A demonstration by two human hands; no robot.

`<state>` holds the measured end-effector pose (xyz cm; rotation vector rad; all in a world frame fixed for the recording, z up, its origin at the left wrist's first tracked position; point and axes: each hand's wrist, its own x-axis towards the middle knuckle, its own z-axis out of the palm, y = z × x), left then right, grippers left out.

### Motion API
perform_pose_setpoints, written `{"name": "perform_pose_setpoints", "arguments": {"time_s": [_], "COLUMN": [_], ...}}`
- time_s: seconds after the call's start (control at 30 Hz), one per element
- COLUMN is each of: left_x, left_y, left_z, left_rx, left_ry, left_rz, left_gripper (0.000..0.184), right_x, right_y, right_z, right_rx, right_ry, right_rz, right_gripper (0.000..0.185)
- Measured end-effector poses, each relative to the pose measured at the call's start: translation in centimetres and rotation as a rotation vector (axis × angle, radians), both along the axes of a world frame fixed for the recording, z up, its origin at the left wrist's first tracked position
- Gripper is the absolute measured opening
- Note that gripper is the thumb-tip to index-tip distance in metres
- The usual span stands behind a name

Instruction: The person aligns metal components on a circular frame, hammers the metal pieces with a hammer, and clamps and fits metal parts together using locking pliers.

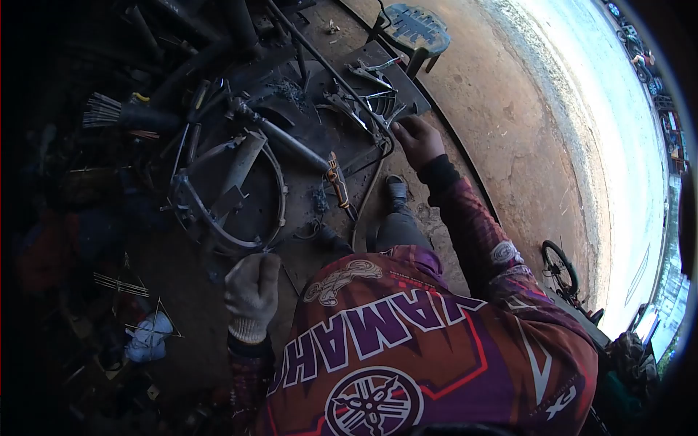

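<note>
Two hands: both in view; L gloved, R bare; set well apart.
L hand (252,289): low at near L, back of glove up, fingers folded, thumb along R side; wrist in line w/ forearm, arm tucked close to torso.
L grip: narrow; contents hidden, can't tell if anything held.
Metal ring (282,192): L of centre, just far of L glove; contact can't be confirmed.
R hand (420,142): farther out, R of centre; arm extended fwd, sleeve to wrist, thumb & forefinger pointing L, other fingers curled.
R grip: thumb & forefinger close tog.; can't tell if holding.
Plier-type tools (347,107): several, far side, just L of R hand, on dark metal tabletop (407,81).
Pipe (294,145): slants from far L twd centre, between ring & pliers area.
Orange-and-black tool (338,182): centre, by pipe's near end, btwn the hands.
Plastic stool (411,30): far R, beyond tabletop.
Shirt (443,349): near, fills lower centre.
</note>
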<state>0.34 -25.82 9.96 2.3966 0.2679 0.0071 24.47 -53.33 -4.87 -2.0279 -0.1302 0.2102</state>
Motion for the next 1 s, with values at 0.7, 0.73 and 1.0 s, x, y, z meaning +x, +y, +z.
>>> {"name": "perform_pose_setpoints", "arguments": {"time_s": [0.7,0.73,1.0], "left_x": [-11.6,-11.3,-10.1], "left_y": [-17.2,-17.5,-16.8], "left_z": [-5.0,-5.0,-6.8], "left_rx": [0.271,0.259,0.054], "left_ry": [1.071,1.129,1.049], "left_rz": [0.072,0.152,0.403], "left_gripper": [0.032,0.033,0.035], "right_x": [23.9,24.7,28.8], "right_y": [1.5,1.4,1.2], "right_z": [-21.3,-22.8,-26.5], "right_rx": [-0.814,-0.839,-0.967], "right_ry": [0.314,0.266,-0.031], "right_rz": [0.398,0.456,0.799], "right_gripper": [0.043,0.041,0.035]}}
